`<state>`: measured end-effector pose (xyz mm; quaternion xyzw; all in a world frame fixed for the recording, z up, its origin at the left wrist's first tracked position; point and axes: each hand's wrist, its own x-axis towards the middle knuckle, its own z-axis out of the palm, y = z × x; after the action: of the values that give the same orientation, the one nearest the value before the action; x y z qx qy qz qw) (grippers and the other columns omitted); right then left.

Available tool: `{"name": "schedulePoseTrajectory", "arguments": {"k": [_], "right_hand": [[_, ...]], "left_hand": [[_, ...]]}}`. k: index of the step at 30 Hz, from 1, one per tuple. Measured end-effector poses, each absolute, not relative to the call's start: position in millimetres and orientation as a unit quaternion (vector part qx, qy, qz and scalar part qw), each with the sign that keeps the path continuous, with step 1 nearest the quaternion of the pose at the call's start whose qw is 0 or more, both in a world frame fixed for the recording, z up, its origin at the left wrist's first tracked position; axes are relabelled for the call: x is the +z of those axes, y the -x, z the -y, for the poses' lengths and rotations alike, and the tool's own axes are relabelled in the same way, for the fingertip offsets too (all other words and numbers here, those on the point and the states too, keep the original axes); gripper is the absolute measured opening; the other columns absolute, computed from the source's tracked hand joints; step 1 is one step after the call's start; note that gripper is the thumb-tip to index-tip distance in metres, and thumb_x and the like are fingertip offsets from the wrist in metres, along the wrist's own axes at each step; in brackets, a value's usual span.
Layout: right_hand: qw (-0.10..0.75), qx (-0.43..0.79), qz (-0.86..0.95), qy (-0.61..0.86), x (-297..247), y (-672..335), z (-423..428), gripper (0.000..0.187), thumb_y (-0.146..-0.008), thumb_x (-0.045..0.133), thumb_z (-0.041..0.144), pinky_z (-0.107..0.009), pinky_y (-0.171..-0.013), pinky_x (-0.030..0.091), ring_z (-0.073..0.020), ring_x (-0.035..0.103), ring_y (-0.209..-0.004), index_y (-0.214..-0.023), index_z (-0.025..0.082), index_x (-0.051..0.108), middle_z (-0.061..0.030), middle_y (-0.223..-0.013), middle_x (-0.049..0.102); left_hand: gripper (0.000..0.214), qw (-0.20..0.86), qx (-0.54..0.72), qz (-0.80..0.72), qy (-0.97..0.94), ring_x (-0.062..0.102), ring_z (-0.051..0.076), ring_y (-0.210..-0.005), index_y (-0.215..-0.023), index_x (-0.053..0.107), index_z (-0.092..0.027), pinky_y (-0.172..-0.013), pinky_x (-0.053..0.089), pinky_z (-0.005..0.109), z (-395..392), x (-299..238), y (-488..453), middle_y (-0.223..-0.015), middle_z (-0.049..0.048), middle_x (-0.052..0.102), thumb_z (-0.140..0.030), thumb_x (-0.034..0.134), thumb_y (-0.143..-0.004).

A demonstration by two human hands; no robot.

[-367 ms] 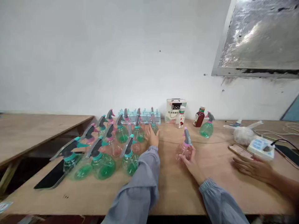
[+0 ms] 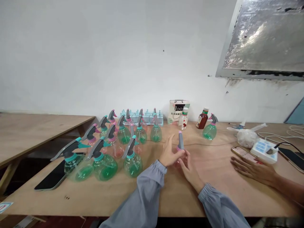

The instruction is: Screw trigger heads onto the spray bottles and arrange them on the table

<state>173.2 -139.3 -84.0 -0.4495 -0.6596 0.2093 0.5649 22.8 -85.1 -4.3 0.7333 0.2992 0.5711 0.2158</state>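
Note:
A spray bottle with a pink collar and grey trigger head stands upright on the table in front of me, its body mostly hidden by my hands. My right hand holds it low on its right side. Alongside its left side is my left hand, fingers stretched out and thumb near the collar; contact is unclear. Left of that hand stands a green spray bottle, apart from it. Several more green and pink spray bottles, such as a large green one, are grouped on the left.
A light-blue rack, a paper bag, a white bottle, a dark red bottle and another green spray bottle stand toward the wall. Another person's hand rests at right beside a phone and power strip.
My left hand has let go of the green spray bottle and come right, beside the pink one. My right hand has shifted the pink bottle slightly left.

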Motion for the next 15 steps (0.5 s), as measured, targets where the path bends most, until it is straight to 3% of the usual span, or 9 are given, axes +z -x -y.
{"name": "schedulePoseTrajectory", "arguments": {"k": [2,4,6,9,12,15], "right_hand": [[0.531,0.236,0.693,0.427,-74.8,-172.4,140.7,0.058,-0.093,0.059,0.055,-0.049,-0.112,0.047,-0.0279,0.06,-0.128,-0.143,0.028,0.049,-0.0101,-0.138,0.063],[0.539,0.224,0.665,0.465,-57.7,-188.1,130.3,0.05,-0.088,0.061,0.062,-0.047,-0.104,0.052,-0.0295,0.067,-0.115,-0.121,0.026,0.066,-0.0091,-0.119,0.072],[0.605,0.136,0.532,0.577,-32.5,-221.6,107.1,0.05,-0.087,0.053,0.068,-0.046,-0.097,0.054,-0.0296,0.069,-0.103,-0.098,0.023,0.07,-0.0095,-0.103,0.074],[0.649,0.032,0.387,0.654,10.2,-290.4,59.2,0.064,-0.094,0.034,0.065,-0.056,-0.112,0.037,-0.0356,0.051,-0.131,-0.124,0.013,0.056,-0.022,-0.134,0.058],[0.63,-0.007,0.323,0.706,39.1,-350.9,15.5,0.083,-0.083,0.058,0.062,-0.063,-0.117,0.022,-0.0428,0.031,-0.144,-0.14,0.004,0.039,-0.0333,-0.15,0.037],[0.588,-0.014,0.348,0.73,46.9,-384.5,-14.2,0.091,-0.073,0.072,0.061,-0.062,-0.114,0.027,-0.0444,0.039,-0.139,-0.138,0.004,0.042,-0.035,-0.143,0.044]], "left_hand": [[0.086,0.238,0.551,-0.311,-0.737,0.06,0.03,-0.123,-0.148,0.04,-0.021,-0.111,0.044,0.05,102.4,0.6,-21.9,-0.136,0.0149,0.06,-0.043,0.08,-0.076],[0.072,0.251,0.558,-0.343,-0.712,0.067,0.026,-0.107,-0.145,0.043,-0.022,-0.103,0.05,0.047,111.3,4.7,-16.7,-0.127,0.0133,0.066,-0.04,0.074,-0.082],[0.056,0.253,0.573,-0.36,-0.692,0.068,0.022,-0.096,-0.139,0.048,-0.023,-0.095,0.053,0.043,114.4,6.7,-8.8,-0.123,0.0116,0.068,-0.036,0.067,-0.088],[0.051,0.25,0.582,-0.365,-0.682,0.068,0.018,-0.085,-0.134,0.051,-0.024,-0.087,0.054,0.037,116.3,6.8,2.7,-0.122,0.0099,0.069,-0.033,0.067,-0.087],[0.049,0.251,0.586,-0.37,-0.676,0.067,0.017,-0.084,-0.13,0.053,-0.024,-0.084,0.054,0.035,120.4,5.4,9.2,-0.12,0.0089,0.069,-0.033,0.07,-0.085],[0.056,0.258,0.588,-0.369,-0.672,0.066,0.017,-0.085,-0.133,0.051,-0.025,-0.084,0.054,0.035,125.5,1.3,10.8,-0.122,0.009,0.067,-0.031,0.073,-0.082]]}}
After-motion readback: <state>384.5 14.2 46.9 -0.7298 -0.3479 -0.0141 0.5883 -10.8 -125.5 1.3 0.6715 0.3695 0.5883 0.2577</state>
